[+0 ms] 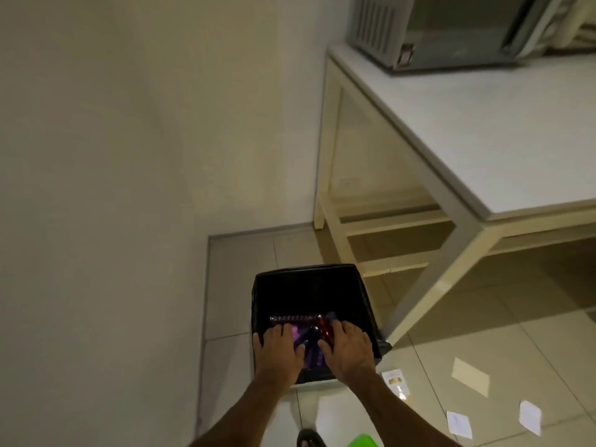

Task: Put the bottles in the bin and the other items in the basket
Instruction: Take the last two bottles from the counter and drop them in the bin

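Note:
A black bin (309, 272) lined with a dark bag stands on the tiled floor by the wall. Inside it lie a clear ribbed bottle (292, 318), a red bottle (322, 328) and a purple bottle (300, 337). My left hand (279, 348) and my right hand (347, 347) hover palm down over the bin's near half, fingers spread, with nothing visibly gripped. The purple bottle shows in the gap between them. A corner of the green basket (364, 441) peeks in at the bottom edge.
A small printed packet (395, 382) and several paper pieces (470, 376) lie on the floor to the right of the bin. A cream table (483, 146) with a grey microwave (448, 30) stands to the right. A sandalled foot (309, 439) is below.

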A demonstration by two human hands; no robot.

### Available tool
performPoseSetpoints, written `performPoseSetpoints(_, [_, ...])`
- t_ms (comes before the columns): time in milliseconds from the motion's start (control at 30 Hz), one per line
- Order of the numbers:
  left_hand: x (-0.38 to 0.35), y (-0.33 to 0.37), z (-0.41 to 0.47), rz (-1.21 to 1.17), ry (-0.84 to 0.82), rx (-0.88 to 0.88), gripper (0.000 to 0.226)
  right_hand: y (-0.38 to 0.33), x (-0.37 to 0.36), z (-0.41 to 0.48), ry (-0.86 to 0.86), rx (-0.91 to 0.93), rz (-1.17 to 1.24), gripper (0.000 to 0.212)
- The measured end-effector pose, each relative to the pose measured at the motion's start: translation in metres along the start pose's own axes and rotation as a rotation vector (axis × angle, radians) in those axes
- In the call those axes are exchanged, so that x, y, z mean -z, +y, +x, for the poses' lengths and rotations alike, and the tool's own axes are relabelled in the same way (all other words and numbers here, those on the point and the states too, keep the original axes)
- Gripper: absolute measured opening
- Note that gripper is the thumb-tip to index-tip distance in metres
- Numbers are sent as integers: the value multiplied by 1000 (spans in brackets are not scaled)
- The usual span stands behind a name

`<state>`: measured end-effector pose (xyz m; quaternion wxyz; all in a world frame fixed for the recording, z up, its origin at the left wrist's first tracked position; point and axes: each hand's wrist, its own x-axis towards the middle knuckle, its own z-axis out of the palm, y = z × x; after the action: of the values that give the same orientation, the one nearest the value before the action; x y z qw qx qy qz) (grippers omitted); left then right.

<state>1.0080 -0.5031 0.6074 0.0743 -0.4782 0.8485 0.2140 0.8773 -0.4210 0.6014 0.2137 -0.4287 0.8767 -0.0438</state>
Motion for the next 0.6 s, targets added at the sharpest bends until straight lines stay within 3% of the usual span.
performPoseSetpoints(367, [57, 43, -119, 136, 87, -272, 56, 0, 46, -149, 258, -93, 63, 67])
performPoseSetpoints(600, [50, 87, -160, 215, 65, -455, 60, 37, 46, -215, 352, -215, 100, 65])
